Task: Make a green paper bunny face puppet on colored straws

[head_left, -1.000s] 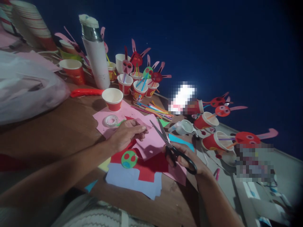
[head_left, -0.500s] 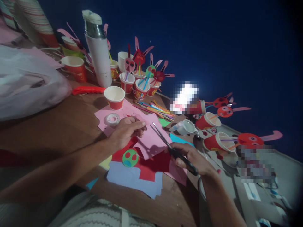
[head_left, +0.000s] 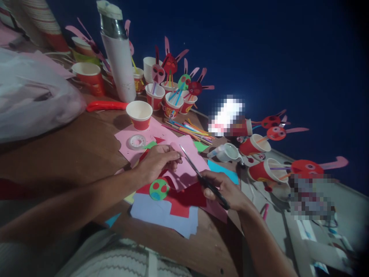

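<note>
My left hand (head_left: pixel 157 161) pinches the edge of a pink paper sheet (head_left: pixel 187 167) lying over red paper (head_left: pixel 190 196) and pale blue paper (head_left: pixel 164 217). My right hand (head_left: pixel 223 188) grips black-handled scissors (head_left: pixel 198 175). Their blades are closed and the tips touch the pink sheet right beside my left fingertips. A green paper disc with red dots (head_left: pixel 158 189) lies just below my left hand. A roll of clear tape (head_left: pixel 137 141) rests on another pink sheet behind that hand.
On the wooden table (head_left: pixel 72 154) stand a red paper cup (head_left: pixel 139 114), a white flask (head_left: pixel 117 57), cups holding paper-face straws (head_left: pixel 170 104), loose straws (head_left: pixel 187 132), a red tool (head_left: pixel 106 105) and a plastic bag (head_left: pixel 34 100). More decorated cups (head_left: pixel 263 171) lie at right.
The scissor blades have closed and moved left onto the pink sheet at my left fingertips. My right hand has shifted left and slightly up; my left hand has kept hold of the paper.
</note>
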The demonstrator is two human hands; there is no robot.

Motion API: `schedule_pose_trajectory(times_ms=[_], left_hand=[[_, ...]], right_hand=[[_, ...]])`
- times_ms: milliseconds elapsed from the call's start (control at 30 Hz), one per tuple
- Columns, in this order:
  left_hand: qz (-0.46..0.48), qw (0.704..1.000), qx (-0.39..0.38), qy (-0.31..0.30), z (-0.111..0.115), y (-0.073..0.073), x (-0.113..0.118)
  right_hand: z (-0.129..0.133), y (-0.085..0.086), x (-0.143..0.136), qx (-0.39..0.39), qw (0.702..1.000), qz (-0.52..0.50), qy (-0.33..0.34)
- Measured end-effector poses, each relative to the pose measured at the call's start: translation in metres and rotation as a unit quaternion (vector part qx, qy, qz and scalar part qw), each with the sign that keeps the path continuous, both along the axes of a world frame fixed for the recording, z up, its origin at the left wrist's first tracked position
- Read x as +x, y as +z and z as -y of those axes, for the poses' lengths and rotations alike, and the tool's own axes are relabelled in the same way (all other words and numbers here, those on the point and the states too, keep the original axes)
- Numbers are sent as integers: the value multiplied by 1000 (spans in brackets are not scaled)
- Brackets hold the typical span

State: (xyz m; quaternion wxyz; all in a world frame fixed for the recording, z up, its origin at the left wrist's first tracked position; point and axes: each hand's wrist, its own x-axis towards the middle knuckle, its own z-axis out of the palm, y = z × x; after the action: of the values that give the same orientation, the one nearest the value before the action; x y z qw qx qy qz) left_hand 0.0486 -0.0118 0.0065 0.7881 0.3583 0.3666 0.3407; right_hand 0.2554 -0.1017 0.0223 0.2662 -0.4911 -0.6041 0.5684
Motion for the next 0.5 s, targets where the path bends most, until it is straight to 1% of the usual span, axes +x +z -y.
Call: schedule_pose_trajectory(times_ms=[167, 367, 500], left_hand=[[4, 1000, 4, -8, 1, -3, -1], [0, 1000, 5, -15, 1, -1, -1], [5, 1000, 13, -19, 1, -1, 0]], right_hand=[[0, -2, -3, -1, 1000, -1, -9], [0, -1, -3, 3, 1000, 5, -7], [-1, -4, -1, 17, 1000, 17, 1]])
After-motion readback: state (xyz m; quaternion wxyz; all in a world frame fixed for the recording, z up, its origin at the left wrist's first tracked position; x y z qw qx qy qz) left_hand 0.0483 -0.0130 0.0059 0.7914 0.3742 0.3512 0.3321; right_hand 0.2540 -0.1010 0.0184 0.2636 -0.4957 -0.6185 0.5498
